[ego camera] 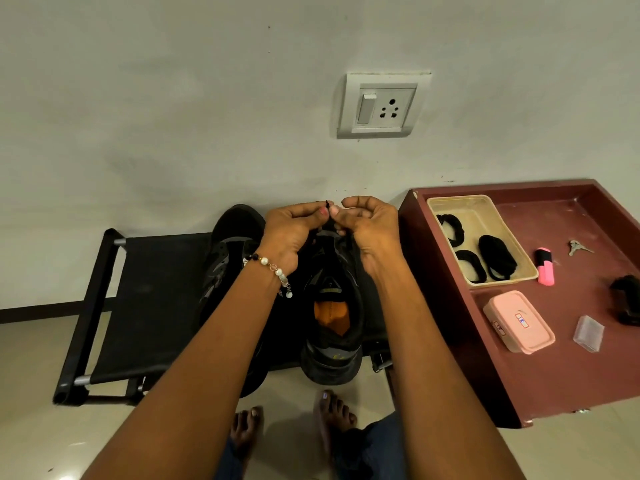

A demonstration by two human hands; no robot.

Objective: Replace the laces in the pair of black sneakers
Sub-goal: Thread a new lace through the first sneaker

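Two black sneakers stand on a low black rack (156,299). The right sneaker (332,327) shows an orange insole; the left sneaker (228,258) is partly hidden behind my left forearm. Over the right sneaker's front, my left hand (291,230) and my right hand (370,230) meet fingertip to fingertip and pinch a black lace (327,204), whose tip pokes up between them. The eyelets under my hands are hidden. Several bundled black laces (495,258) lie in a beige tray (485,206) to the right.
A maroon table (519,375) at right carries the tray, a pink lidded box (519,322), a pink highlighter (545,266), keys (577,247), a small clear case (588,332) and a black object (627,299). A wall socket (382,105) is above. My bare feet (294,427) stand on the tile floor.
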